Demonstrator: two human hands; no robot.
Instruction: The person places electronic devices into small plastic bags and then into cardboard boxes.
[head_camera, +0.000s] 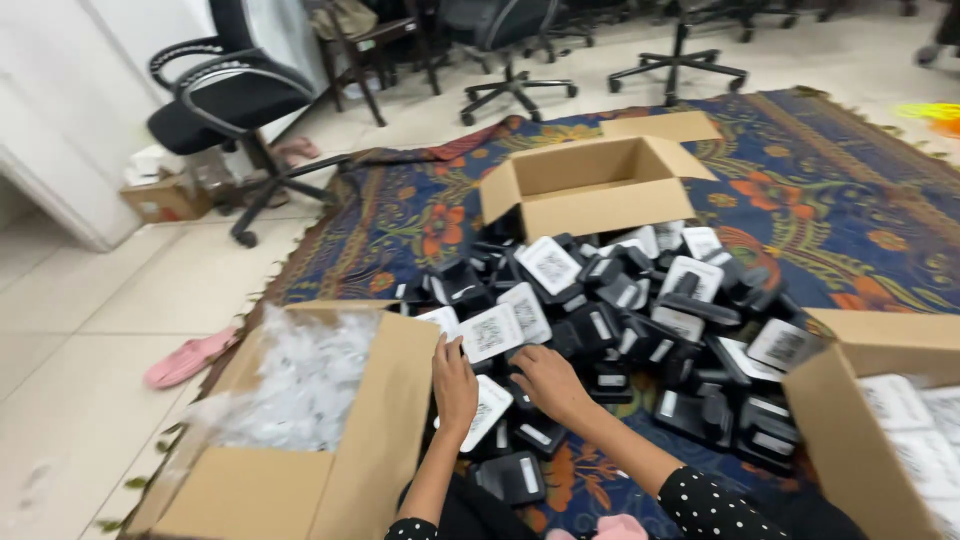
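Note:
A heap of small black devices with white square labels lies on a patterned blue rug. My left hand reaches into the near edge of the heap and grips a white-labelled black device. My right hand rests just beside it on the black devices, fingers curled; what it holds, if anything, is hidden. Both forearms come up from the bottom of the view, with black dotted sleeves.
A cardboard box of clear plastic bags stands at my left. An open cardboard box sits behind the heap, another box with white-labelled items at right. Office chairs and a pink slipper are on the tiled floor.

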